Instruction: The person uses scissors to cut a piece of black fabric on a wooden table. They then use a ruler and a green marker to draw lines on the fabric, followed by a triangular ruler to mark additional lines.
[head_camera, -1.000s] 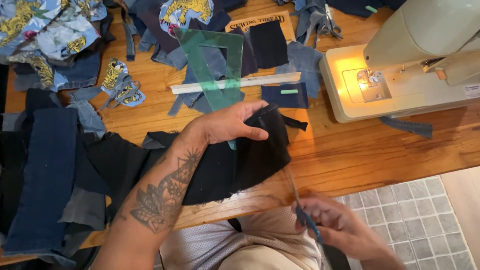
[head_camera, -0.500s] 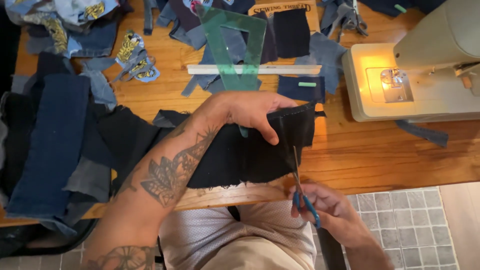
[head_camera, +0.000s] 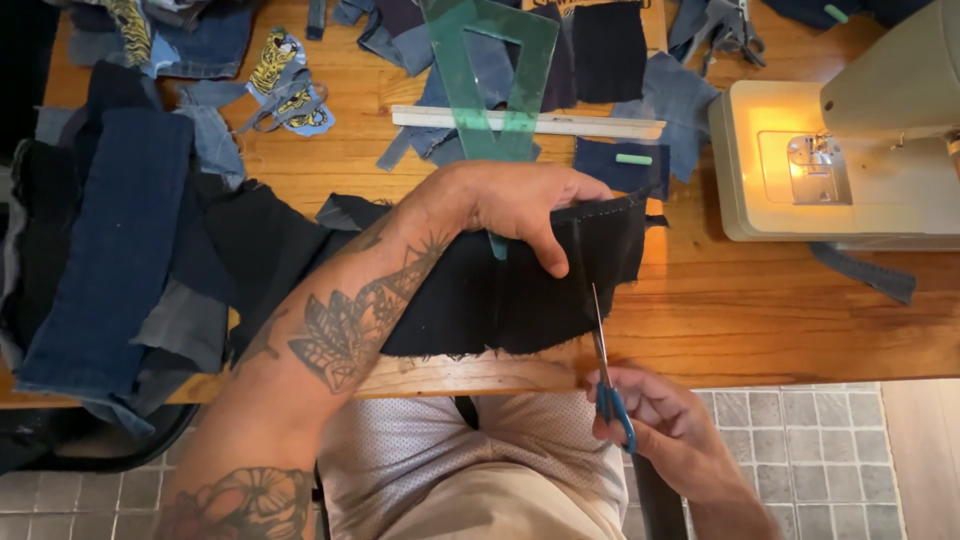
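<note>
Scissors (head_camera: 602, 352) have apparently advanced further into black fabric (head_camera: 480, 300).

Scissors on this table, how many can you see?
1 for sure: the blue-handled scissors in the right hand, cutting the black cloth the left hand holds. More may hide under scraps.

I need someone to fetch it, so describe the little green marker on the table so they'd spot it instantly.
Start at the sewing machine. Just to its left lies a dark blue denim patch. The green marker rests on it, the only small, pale green stick there.
</note>
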